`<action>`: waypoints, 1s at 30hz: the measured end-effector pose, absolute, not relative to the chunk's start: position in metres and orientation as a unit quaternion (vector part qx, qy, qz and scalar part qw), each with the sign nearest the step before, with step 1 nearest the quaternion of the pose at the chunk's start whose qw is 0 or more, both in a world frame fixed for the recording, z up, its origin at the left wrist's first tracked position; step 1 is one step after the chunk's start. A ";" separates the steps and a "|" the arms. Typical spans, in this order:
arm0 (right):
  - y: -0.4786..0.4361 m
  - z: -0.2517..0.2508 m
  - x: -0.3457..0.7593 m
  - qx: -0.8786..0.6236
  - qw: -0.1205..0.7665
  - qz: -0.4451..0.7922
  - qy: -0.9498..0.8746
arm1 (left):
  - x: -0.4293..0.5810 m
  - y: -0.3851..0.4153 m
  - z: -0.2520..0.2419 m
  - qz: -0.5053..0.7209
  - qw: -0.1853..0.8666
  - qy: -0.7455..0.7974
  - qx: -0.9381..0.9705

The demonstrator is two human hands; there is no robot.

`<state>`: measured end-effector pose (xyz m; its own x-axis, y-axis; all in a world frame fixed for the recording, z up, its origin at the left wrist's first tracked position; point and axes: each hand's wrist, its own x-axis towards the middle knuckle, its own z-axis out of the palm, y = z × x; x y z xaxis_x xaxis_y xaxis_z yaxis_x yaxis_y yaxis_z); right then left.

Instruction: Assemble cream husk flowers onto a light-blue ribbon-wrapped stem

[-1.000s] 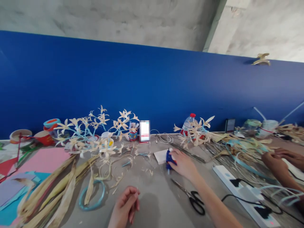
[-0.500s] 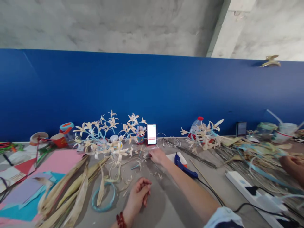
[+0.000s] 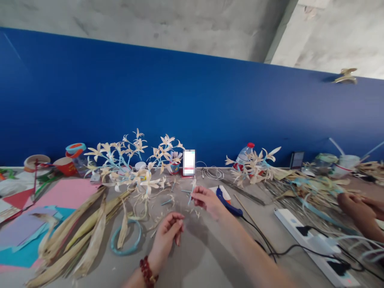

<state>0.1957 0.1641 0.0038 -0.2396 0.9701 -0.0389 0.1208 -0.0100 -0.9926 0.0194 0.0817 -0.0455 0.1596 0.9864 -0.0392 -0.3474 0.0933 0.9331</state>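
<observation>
My right hand [image 3: 207, 200] is above the middle of the table, pinching a small pale flower on a light blue stem [image 3: 191, 196] between thumb and fingertips. Lower and to the left, my left hand [image 3: 169, 232] rests with its fingers curled in towards the thumb; whatever they hold, if anything, cannot be made out. Small loose flower pieces [image 3: 168, 201] and scraps lie between and beyond both hands. Left of my left hand is a roll of light blue tape [image 3: 126, 252]. Branches of cream husk flowers [image 3: 120, 160] with blue stems stand at the back left.
A blue glue gun [image 3: 228, 204] lies right of my right hand, near a thin stick [image 3: 255, 222]. A white power strip [image 3: 309, 244] with cables is farther right. Dried husks [image 3: 93, 240] and coloured paper [image 3: 66, 196] cover the left. A co-worker's hands [image 3: 360, 212] appear at right.
My right hand has drawn back from near the phone towards me, now showing the small blue-stemmed flower in its fingertips. My left hand stays curled. The camera has tilted slightly.
</observation>
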 end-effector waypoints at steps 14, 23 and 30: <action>0.106 -0.028 0.184 -0.360 0.514 0.667 -0.401 | 0.022 0.065 -0.041 0.450 0.650 0.365 0.492; 0.100 -0.022 0.184 -0.368 0.519 0.643 -0.427 | 0.025 0.064 -0.041 0.436 0.642 0.408 0.481; 0.092 -0.020 0.177 -0.373 0.519 0.642 -0.424 | 0.027 0.068 -0.034 0.460 0.632 0.431 0.451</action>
